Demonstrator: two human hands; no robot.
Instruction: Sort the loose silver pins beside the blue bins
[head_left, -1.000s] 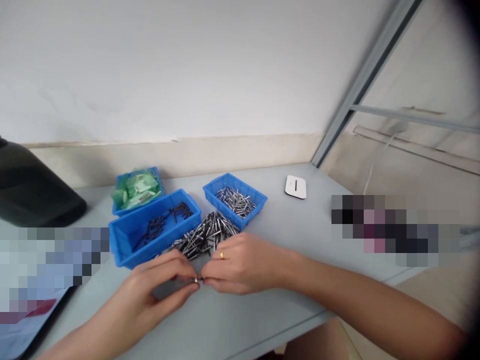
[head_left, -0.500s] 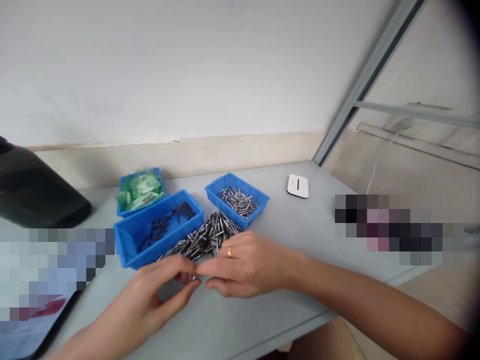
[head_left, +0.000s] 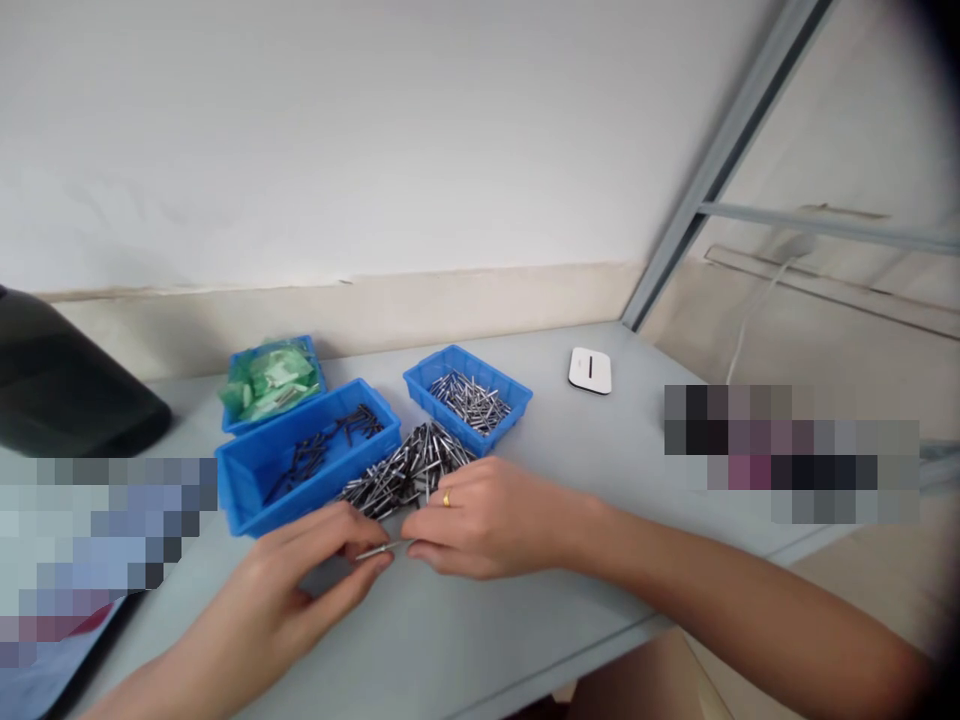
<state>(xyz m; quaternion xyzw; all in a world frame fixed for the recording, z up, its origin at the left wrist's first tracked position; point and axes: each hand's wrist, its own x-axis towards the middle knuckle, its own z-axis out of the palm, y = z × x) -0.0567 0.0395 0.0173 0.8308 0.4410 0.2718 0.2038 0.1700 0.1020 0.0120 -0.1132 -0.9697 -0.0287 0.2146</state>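
A thin silver blind rivet point(head_left: 375, 551) spans the small gap between my two hands. My left hand point(head_left: 311, 565) is closed on it, the rivet lying between thumb and fingers. The rivet's other end runs to the pinched thumb and forefinger of my right hand point(head_left: 487, 525), which has a gold ring. Just behind my fingers is a loose heap of rivets point(head_left: 401, 470) on the grey table, its near side partly hidden by my hands. Close behind the heap stand a blue bin point(head_left: 244, 495) with dark pin-like pieces and a smaller blue bin point(head_left: 517, 405) of shiny rivets.
Another blue bin point(head_left: 319, 355) at the back left holds a green plastic bag point(head_left: 270, 380). A dark rounded object point(head_left: 67, 385) leans in at far left. A white flat device point(head_left: 590, 370) lies at back right, near a metal frame post point(head_left: 701, 200). Blurred patches hide both sides.
More of the rivet now shows between my hands, where only a small bright tip was visible before. My right thumb and forefinger have closed on its end. The view has shifted slightly.
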